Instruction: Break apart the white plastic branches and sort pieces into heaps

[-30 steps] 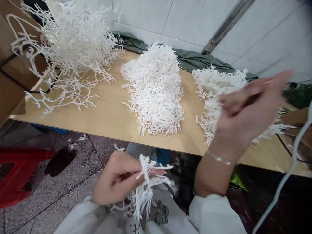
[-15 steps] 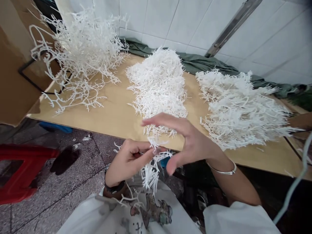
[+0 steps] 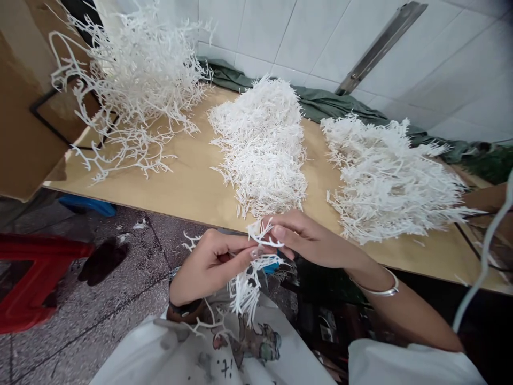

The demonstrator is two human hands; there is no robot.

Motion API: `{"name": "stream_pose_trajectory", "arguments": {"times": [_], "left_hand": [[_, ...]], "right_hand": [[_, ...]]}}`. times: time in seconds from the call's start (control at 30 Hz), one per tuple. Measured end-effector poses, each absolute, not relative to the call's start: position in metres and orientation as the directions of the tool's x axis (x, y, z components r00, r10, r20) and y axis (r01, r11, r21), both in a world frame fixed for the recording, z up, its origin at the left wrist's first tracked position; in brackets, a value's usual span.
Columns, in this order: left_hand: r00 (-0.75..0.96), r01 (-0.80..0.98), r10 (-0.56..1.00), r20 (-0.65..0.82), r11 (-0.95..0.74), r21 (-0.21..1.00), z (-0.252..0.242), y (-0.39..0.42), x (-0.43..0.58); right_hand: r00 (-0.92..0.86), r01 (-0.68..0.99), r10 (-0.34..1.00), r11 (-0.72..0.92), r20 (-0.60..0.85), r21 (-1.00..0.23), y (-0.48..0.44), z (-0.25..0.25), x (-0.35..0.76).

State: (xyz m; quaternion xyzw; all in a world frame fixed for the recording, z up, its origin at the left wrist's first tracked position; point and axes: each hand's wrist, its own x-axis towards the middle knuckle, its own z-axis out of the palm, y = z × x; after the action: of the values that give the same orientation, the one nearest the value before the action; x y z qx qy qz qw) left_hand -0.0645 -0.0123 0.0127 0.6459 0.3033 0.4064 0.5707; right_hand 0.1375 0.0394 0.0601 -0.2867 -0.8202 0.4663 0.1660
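While our left hand (image 3: 210, 264) pinches a white, branching, plastic-looking sprig bundle (image 3: 246, 294) at six o'clock, our right hand (image 3: 310, 240) pinches its upper end, fingers bent. Risk: tangled, it could snag or snap if we tug hard.

A wedge of bare tabletop (image 3: 192, 187) is widening toward the near edge between the branching white tangle (image 3: 140, 69) and the middle heap (image 3: 260, 144); a slimmer lane, I'm noticing, is running between that and the right heap (image 3: 396, 179). All three are blocking a low sideways sweep. The left hand (image 3: 212, 267) and right hand (image 3: 310, 238) are crowding the front; a pale cable (image 3: 486, 248) is hanging far right.
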Motion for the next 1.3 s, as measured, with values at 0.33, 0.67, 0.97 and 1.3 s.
{"name": "stream_pose_trajectory", "arguments": {"times": [0.33, 0.67, 0.97, 1.3], "left_hand": [[0.592, 0.039, 0.783, 0.192, -0.265, 0.964, 0.016, -0.008, -0.061], [0.648, 0.051, 0.749, 0.140, -0.226, 0.973, 0.018, -0.006, -0.058], [0.457, -0.099, 0.784, 0.421, -0.426, 0.899, 0.026, -0.035, -0.072], [0.380, -0.009, 0.907, 0.184, -0.195, 0.981, 0.011, -0.019, -0.057]], "right_hand": [[-0.723, 0.473, 0.691, 0.471, -0.022, -0.745, 0.025, 0.071, 0.132], [-0.753, 0.310, 0.656, 0.291, -0.047, -0.905, 0.027, 0.054, 0.131], [0.247, 0.241, 0.814, 0.474, 0.526, -0.847, 0.086, 0.088, 0.200], [-0.349, 0.801, 0.852, 0.488, 0.391, -0.347, 0.117, 0.033, 0.173]]}}
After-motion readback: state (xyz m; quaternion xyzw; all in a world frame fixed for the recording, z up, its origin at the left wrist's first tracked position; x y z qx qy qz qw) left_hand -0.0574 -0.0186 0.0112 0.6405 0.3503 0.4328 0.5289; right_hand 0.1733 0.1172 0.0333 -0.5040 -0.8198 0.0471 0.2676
